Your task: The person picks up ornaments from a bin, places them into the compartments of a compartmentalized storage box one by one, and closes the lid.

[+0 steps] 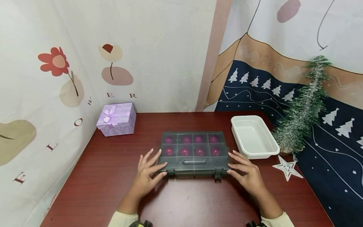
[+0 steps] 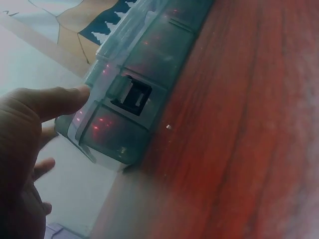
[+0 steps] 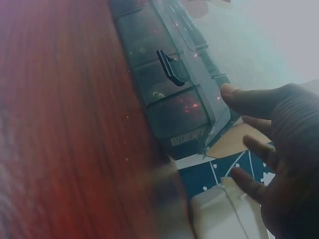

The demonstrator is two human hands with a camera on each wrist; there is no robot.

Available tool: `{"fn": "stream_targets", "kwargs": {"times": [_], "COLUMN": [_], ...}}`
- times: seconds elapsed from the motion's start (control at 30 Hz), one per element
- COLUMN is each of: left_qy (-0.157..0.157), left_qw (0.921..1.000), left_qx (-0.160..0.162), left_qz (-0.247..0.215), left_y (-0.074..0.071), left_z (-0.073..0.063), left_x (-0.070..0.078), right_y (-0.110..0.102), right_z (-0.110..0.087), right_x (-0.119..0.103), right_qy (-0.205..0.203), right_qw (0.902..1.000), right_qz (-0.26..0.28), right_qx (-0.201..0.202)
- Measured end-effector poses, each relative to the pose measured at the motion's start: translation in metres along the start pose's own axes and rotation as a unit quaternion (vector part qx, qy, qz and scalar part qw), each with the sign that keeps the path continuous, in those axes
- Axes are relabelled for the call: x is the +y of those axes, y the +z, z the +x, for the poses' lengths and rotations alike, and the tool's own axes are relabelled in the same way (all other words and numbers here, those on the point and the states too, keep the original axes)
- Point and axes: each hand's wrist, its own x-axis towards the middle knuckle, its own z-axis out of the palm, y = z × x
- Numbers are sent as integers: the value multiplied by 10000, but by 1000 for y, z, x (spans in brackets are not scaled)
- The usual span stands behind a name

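Observation:
A dark translucent compartment case point(image 1: 194, 164) lies flat on the table with its lid down, and several shiny magenta balls point(image 1: 199, 152) show through the lid. My left hand point(image 1: 147, 176) is at its left front corner, thumb against the lid's edge and fingers spread. At the right front corner, my right hand point(image 1: 246, 171) holds its fingertips by the case's side, fingers extended. The left black latch point(image 2: 135, 96) lies flat against the front wall. The right latch point(image 3: 169, 68) sticks out from the front.
Back left on the table point(image 1: 195, 201) stands a lilac gift box point(image 1: 120, 123) with a bow. To the right are a white plastic tub point(image 1: 252, 154), a small tinsel tree point(image 1: 303, 110) and a white star point(image 1: 287, 168) near the table's right edge. Printed cloths hang behind.

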Motion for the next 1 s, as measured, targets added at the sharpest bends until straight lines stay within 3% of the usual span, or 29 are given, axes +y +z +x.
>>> {"fn": "stream_targets", "kwargs": {"times": [0.27, 0.43, 0.6, 0.87, 1.0], "left_qy": [18, 40, 222, 499, 522], "left_qw": [9985, 9970, 9967, 9974, 9976], "left_qx": [-480, -683, -637, -455, -351], "left_qz": [-246, -368, -453, -250, -304], "left_y": [-2, -1, 4, 8, 12], "left_z": [-2, -2, -4, -5, -4], "left_x": [-7, -16, -23, -24, -25], "right_y": [4, 5, 9, 15, 19], "right_z": [-2, -6, -11, -13, -13], "right_x": [5, 11, 17, 21, 22], "right_qy": [-403, -302, -188, -632, -487], "right_qw": [9958, 9940, 9928, 9925, 9946], "right_qz": [683, 901, 1056, 970, 827], "right_qx": [-462, -536, -531, -402, -391]}}
